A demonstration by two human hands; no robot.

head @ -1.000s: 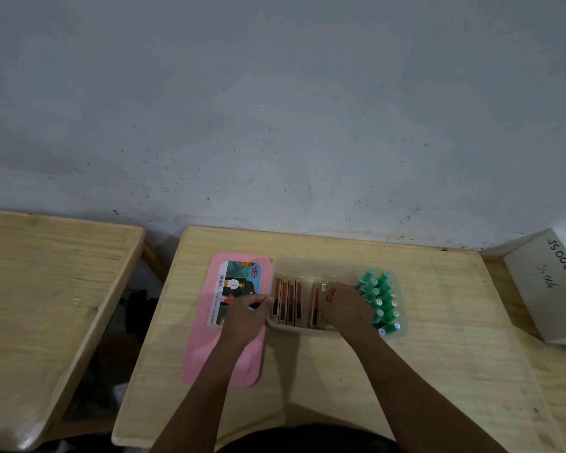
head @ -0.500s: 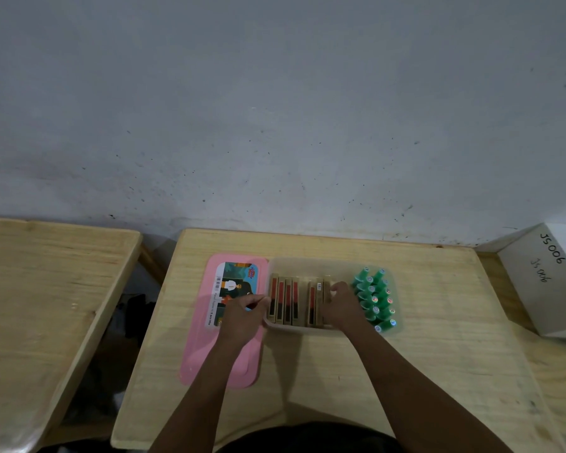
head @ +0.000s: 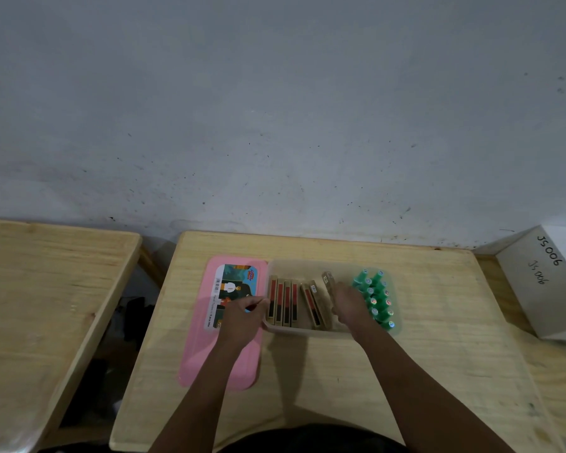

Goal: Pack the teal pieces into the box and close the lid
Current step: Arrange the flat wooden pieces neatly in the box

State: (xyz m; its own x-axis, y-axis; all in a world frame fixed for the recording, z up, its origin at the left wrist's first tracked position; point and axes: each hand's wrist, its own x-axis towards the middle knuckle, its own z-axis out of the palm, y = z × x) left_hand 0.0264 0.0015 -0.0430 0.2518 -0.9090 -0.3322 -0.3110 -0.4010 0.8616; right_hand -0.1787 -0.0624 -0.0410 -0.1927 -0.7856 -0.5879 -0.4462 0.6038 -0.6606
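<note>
A translucent box (head: pixel 303 265) sits mid-table. Several teal pieces (head: pixel 377 297) stand upright in its right end. Several tan pieces with red stripes (head: pixel 283 300) stand on edge in its left and middle part. My left hand (head: pixel 242 318) rests over the pink lid and pinches the box's left rim. My right hand (head: pixel 350 307) is inside the box, between the tan pieces and the teal ones, closed on the rightmost tan piece (head: pixel 328 280), which leans away from the others. The pink lid (head: pixel 209 354) with a picture label lies flat to the left of the box.
A white cardboard box (head: pixel 543 282) with handwriting stands at the table's right edge. A second wooden table (head: pixel 46 289) stands to the left across a gap. A grey wall runs behind both tables.
My right hand has shifted the rightmost tan piece toward the teal pieces, which opens a gap in the row. My left hand stays at the box's left rim.
</note>
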